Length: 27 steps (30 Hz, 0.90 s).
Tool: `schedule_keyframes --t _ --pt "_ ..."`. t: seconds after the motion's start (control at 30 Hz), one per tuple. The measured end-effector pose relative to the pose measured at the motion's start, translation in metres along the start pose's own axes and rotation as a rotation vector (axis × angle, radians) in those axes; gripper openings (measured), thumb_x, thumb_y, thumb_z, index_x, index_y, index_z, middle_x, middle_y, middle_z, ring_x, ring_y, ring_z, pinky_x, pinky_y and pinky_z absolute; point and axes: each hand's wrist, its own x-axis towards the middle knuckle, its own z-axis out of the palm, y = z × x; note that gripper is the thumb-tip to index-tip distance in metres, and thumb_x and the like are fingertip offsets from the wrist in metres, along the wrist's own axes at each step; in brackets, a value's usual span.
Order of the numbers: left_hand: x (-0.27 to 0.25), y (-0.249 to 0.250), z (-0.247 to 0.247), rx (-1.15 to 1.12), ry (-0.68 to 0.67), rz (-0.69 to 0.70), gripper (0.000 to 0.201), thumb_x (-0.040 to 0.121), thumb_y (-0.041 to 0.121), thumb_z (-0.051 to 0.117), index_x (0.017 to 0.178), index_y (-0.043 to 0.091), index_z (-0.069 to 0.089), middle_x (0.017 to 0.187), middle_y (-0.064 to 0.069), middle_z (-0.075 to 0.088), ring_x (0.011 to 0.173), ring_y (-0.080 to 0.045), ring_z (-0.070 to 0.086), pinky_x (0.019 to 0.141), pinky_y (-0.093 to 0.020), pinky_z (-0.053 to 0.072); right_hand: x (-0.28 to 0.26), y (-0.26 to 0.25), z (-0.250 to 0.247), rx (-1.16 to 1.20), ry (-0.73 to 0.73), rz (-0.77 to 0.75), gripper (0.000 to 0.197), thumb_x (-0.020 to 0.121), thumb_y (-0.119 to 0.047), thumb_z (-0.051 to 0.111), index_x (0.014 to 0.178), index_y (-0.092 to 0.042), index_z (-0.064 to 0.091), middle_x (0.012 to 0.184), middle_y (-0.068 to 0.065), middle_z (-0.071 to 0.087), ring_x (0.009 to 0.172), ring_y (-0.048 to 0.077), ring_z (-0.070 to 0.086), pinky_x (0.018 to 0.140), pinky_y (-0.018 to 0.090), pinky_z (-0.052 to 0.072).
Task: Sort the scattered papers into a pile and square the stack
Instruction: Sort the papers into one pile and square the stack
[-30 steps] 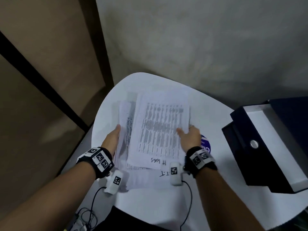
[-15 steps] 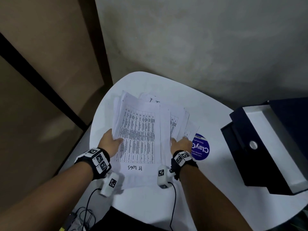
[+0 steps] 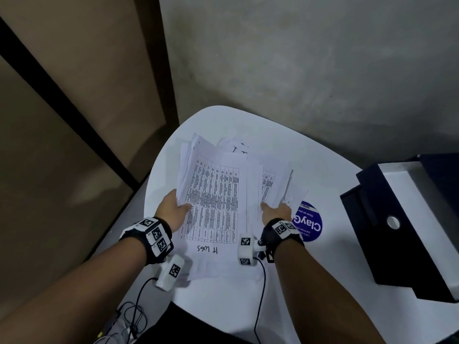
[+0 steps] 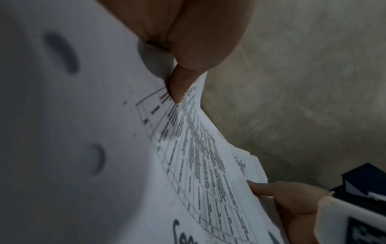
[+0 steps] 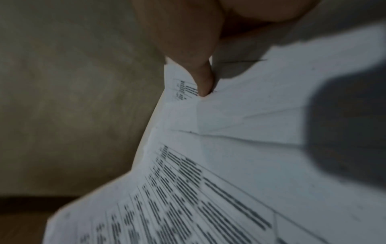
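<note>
Papers (image 3: pixel 213 202) held above white table (image 3: pixel 327 184), sheets fanned, edges uneven. Left edge pinched by left hand (image 3: pixel 172 209), thumb on top. Right edge gripped by right hand (image 3: pixel 274 212). Blue sticker (image 3: pixel 309 224) just beside right hand. Black box (image 3: pixel 387 227) at table's right.

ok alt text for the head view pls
Two hands hold a loose, uneven pile of printed papers over a white table: left hand grips the left edge, right hand the right. A blue sticker and black box lie to the right.
</note>
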Motion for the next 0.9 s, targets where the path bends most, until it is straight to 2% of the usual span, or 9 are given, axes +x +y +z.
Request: schedule_keyframes --t 0.1,0.23,0.37,0.47,0.57,0.7,0.8,0.83,0.9 --pt "0.000 0.000 -0.005 0.008 0.000 0.000 0.032 0.096 0.020 0.061 0.122 0.005 0.052 0.120 -0.011 0.062 0.112 -0.029 0.057 0.089 -0.033 0.043 -0.004 -0.004 -0.018 0.069 0.036 -0.042 0.065 0.091 -0.024 0.070 0.144 0.000 0.041 0.144 0.017 0.051 0.130 0.037 0.051 0.104 0.041 0.043" --pt "-0.002 0.001 -0.009 0.007 0.004 -0.021 0.030 0.096 0.020 0.061 0.120 0.005 0.051 0.115 -0.008 0.060 0.101 -0.023 0.055 0.084 -0.030 0.040 -0.028 -0.023 -0.064 0.100 0.169 -0.261 0.044 0.096 -0.018 0.063 0.135 0.000 0.053 0.131 0.019 0.061 0.123 0.037 0.057 0.097 0.032 0.043" --pt "-0.003 0.005 -0.006 0.025 0.001 -0.033 0.023 0.097 0.019 0.060 0.114 0.009 0.050 0.108 -0.007 0.056 0.092 -0.021 0.051 0.079 -0.029 0.038 -0.051 -0.060 -0.114 0.038 0.340 -0.492 0.040 0.097 -0.026 0.061 0.131 -0.007 0.056 0.126 0.018 0.064 0.117 0.034 0.060 0.100 0.041 0.048" --pt "-0.002 0.006 -0.002 0.021 -0.004 -0.033 0.033 0.096 0.017 0.061 0.125 0.003 0.050 0.113 -0.007 0.057 0.097 -0.021 0.050 0.083 -0.030 0.038 -0.064 -0.087 -0.147 0.127 0.423 -0.662 0.023 0.092 -0.024 0.067 0.109 -0.008 0.065 0.102 0.010 0.071 0.096 0.027 0.067 0.087 0.037 0.055" --pt "-0.005 0.010 0.003 0.033 -0.003 -0.033 0.040 0.096 0.017 0.061 0.131 0.002 0.048 0.129 -0.013 0.058 0.114 -0.030 0.055 0.092 -0.034 0.040 -0.079 -0.111 -0.171 0.287 0.450 -0.731 0.021 0.089 -0.022 0.071 0.105 -0.009 0.065 0.095 0.003 0.070 0.086 0.017 0.068 0.078 0.028 0.057" --pt "-0.010 0.013 0.010 0.028 -0.030 -0.033 0.046 0.096 0.019 0.062 0.135 0.003 0.045 0.138 -0.014 0.054 0.131 -0.034 0.049 0.105 -0.040 0.038 -0.078 -0.117 -0.162 0.319 0.301 -0.732 0.018 0.087 -0.017 0.073 0.103 -0.011 0.065 0.085 -0.007 0.067 0.073 -0.001 0.064 0.064 0.010 0.052" --pt "-0.013 0.013 0.008 -0.138 -0.075 -0.058 0.024 0.098 0.018 0.056 0.121 0.010 0.054 0.121 -0.005 0.063 0.113 -0.025 0.060 0.091 -0.033 0.046 -0.064 -0.097 -0.132 0.178 0.084 -0.638 0.015 0.090 -0.016 0.071 0.104 -0.012 0.066 0.080 -0.009 0.065 0.071 0.001 0.062 0.058 0.011 0.050" --pt "-0.011 0.012 0.006 -0.277 -0.102 -0.119 0.023 0.100 0.025 0.053 0.119 0.012 0.056 0.119 0.000 0.063 0.109 -0.020 0.061 0.090 -0.030 0.046 -0.057 -0.087 -0.119 0.113 0.007 -0.603 0.012 0.091 -0.015 0.070 0.101 -0.013 0.065 0.080 -0.009 0.065 0.070 0.002 0.062 0.057 0.009 0.048" --pt "-0.006 0.010 0.000 -0.559 -0.176 -0.284 0.050 0.096 0.054 0.049 0.120 0.012 0.064 0.121 -0.003 0.067 0.111 -0.026 0.065 0.102 -0.038 0.046 -0.035 -0.062 -0.092 -0.002 -0.114 -0.499 0.020 0.090 -0.018 0.070 0.102 -0.003 0.065 0.089 0.001 0.069 0.080 0.017 0.067 0.068 0.017 0.050"
